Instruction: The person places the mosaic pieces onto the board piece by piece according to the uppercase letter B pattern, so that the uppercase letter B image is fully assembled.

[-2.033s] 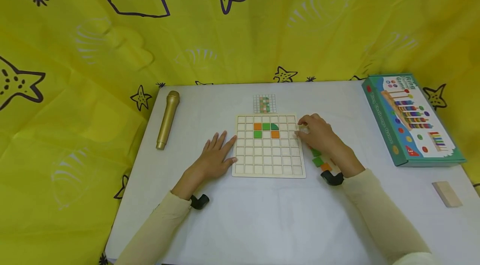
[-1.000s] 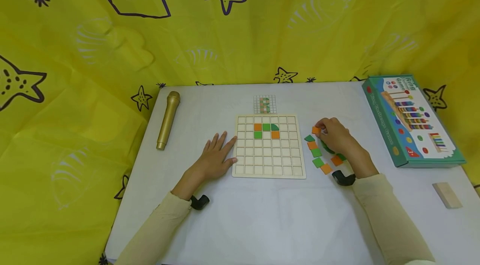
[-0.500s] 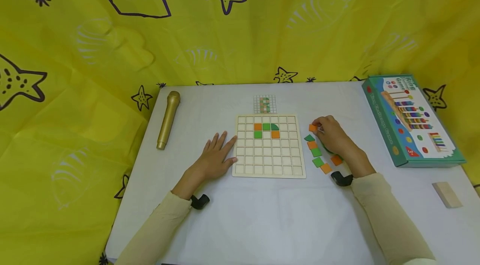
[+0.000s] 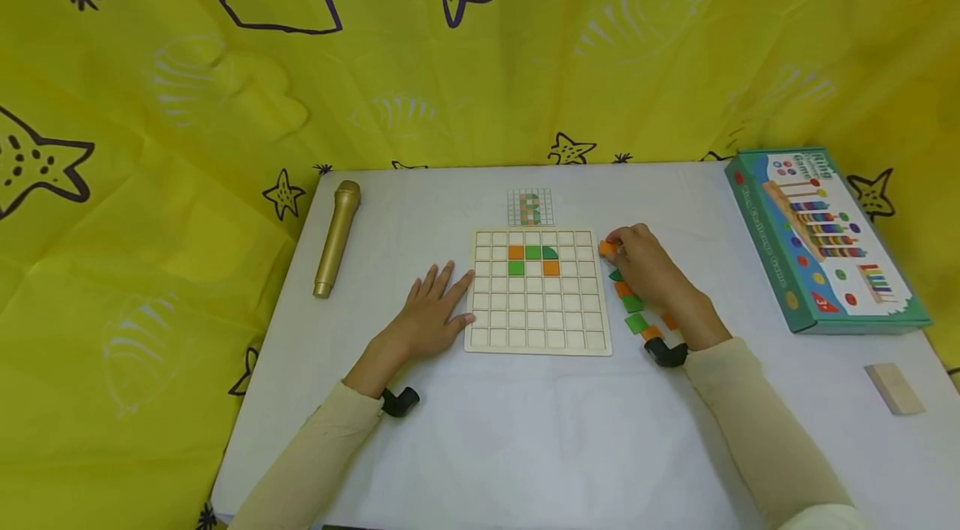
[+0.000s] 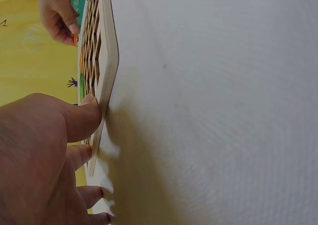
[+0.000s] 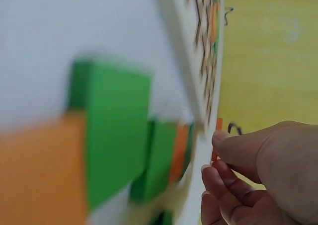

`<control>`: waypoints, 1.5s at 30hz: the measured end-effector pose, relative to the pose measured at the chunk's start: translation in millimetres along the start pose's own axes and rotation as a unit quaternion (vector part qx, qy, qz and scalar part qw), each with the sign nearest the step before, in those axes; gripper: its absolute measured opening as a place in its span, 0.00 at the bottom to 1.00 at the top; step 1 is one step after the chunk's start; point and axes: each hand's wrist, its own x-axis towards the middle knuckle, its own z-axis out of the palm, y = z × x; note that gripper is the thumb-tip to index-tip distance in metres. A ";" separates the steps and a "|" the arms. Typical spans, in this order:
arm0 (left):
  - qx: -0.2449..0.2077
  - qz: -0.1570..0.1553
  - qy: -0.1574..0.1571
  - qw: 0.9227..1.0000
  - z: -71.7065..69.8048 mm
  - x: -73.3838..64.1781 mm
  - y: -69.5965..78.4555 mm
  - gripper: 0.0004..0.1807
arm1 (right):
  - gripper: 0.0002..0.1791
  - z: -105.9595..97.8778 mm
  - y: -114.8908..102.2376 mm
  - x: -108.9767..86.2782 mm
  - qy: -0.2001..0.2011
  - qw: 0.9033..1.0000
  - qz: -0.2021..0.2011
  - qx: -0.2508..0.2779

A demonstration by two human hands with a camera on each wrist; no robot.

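Mic (image 4: 337, 240) far left on bench (image 4: 450, 447). Left hand (image 4: 427, 322) spread, thumb and fingertip touching left edge of board (image 4: 536, 317); light steady press there should stop sliding. Five tiles (image 4: 532, 252) seated in board's far half, card (image 4: 529, 207) beyond. Orange tile (image 4: 606, 248) just beside board's right edge, far end, pinched by right hand (image 4: 645, 265); best gripped by edges, level. Loose tiles (image 4: 635, 323) near right hand, partly hidden. Box (image 4: 832, 242) farther right.

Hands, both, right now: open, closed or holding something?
Left hand: open, touching the left edge of the wooden grid board.
Right hand: closed, pinching an orange tile.
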 end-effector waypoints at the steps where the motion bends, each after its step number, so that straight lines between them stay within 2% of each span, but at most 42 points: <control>1: -0.001 -0.001 0.000 1.000 -0.1 0.0 0.0 0.40 | 0.20 1.6 -4.2 0.9 -0.003 1.000 -0.001 -0.002; 9: -0.007 -0.002 0.000 1.000 1.4 0.5 -1.4 0.40 | 0.18 22.5 -37.5 3.0 -0.018 0.999 -0.031 -0.006; 18: -0.007 0.001 0.003 1.000 0.7 1.5 -0.4 0.40 | 0.16 51.7 -69.5 -1.9 0.002 0.993 -0.117 -0.035; 22: -0.006 -0.001 0.004 1.000 0.9 2.3 0.0 0.40 | 0.16 61.8 -80.1 -1.7 0.000 0.990 -0.132 -0.044; 30: -0.008 -0.001 0.006 1.000 1.4 2.0 0.3 0.40 | 0.13 78.7 -87.5 3.0 0.003 0.989 -0.140 -0.039; 34: -0.007 0.000 0.006 1.000 1.3 1.9 -0.1 0.40 | 0.09 81.9 -90.8 2.4 0.004 0.988 -0.149 -0.036; 45: -0.004 -0.001 0.004 1.000 1.3 2.6 0.0 0.40 | 0.09 85.2 -91.0 0.7 0.011 0.985 -0.169 -0.044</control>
